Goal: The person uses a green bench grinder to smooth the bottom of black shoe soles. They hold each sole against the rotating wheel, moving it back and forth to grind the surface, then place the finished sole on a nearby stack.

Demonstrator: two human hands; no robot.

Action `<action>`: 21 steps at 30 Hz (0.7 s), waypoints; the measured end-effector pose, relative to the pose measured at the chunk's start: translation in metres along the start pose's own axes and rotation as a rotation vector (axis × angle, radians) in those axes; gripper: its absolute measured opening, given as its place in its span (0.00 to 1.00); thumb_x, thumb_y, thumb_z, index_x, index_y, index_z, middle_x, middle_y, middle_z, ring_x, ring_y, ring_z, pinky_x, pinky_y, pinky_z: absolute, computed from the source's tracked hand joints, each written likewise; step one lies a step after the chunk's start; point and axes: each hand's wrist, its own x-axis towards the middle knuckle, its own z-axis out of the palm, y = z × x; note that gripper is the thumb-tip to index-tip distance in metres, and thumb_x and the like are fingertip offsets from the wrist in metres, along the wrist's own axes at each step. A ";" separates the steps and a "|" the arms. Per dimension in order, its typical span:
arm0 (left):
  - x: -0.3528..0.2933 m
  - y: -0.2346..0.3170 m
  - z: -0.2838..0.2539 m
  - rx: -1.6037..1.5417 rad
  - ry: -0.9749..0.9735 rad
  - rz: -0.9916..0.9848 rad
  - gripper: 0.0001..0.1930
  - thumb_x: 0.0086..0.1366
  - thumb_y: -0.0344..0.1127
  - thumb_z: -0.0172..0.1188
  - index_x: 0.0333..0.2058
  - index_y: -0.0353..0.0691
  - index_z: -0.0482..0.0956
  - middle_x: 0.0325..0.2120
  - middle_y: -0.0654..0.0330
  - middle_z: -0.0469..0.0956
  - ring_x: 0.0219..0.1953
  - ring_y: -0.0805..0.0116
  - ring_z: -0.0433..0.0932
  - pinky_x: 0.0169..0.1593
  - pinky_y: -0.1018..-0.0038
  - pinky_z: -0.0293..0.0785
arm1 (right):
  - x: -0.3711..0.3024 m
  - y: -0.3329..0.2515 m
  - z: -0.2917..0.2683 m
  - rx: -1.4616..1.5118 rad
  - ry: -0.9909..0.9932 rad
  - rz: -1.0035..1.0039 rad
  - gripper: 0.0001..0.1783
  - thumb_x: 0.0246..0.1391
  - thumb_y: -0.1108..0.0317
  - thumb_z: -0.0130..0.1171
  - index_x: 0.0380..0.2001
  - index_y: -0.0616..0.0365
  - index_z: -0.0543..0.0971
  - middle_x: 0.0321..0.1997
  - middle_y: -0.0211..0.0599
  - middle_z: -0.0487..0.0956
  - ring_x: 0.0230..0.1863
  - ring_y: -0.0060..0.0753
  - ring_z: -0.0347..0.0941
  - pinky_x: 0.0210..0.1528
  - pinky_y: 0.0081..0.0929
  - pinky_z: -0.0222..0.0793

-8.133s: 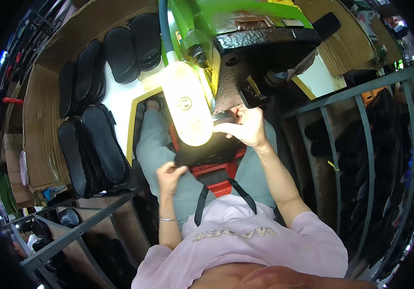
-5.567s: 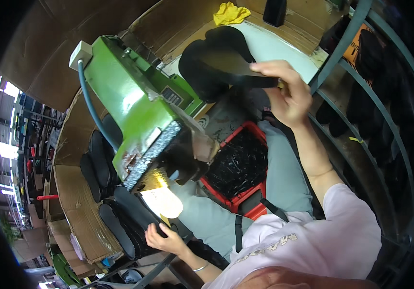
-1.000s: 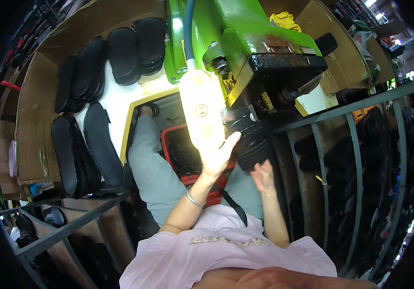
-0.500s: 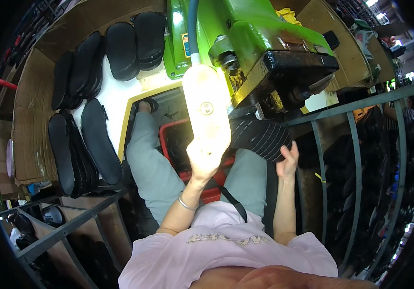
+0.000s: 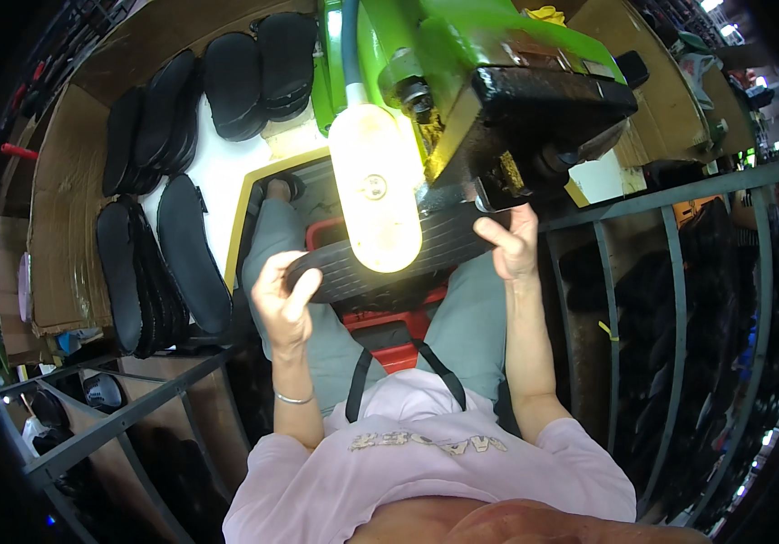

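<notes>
A black shoe sole (image 5: 451, 247) with rows of pale lines lies crosswise above my knees. My left hand (image 5: 285, 297) grips its left end, thumb on top. At the other end my right hand (image 5: 512, 245) is closed on it, close under the dark head of a green machine (image 5: 553, 109). A bright lamp (image 5: 376, 195) on a grey stem hides part of the sole's middle. Stacks of black soles (image 5: 192, 254) sit on the white tabletop (image 5: 213, 186) at the left.
Cardboard walls (image 5: 68, 218) stand around the tabletop. Grey metal rails (image 5: 680, 199) run along my right, with dark piles behind them. Another rail (image 5: 136, 426) is at lower left. A red stool or bin (image 5: 394, 331) shows between my legs.
My left hand has come away from the lamp to the left and taken hold of the sole's left end. The sole has turned crosswise. My right hand has moved up and slightly left.
</notes>
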 end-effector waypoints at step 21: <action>-0.009 -0.062 0.101 0.210 -0.202 0.133 0.08 0.57 0.20 0.64 0.36 0.28 0.79 0.30 0.61 0.79 0.31 0.77 0.75 0.38 0.81 0.73 | -0.167 0.093 -0.040 -0.206 -0.092 0.527 0.23 0.47 0.75 0.67 0.48 0.63 0.75 0.41 0.38 0.80 0.43 0.30 0.77 0.49 0.29 0.73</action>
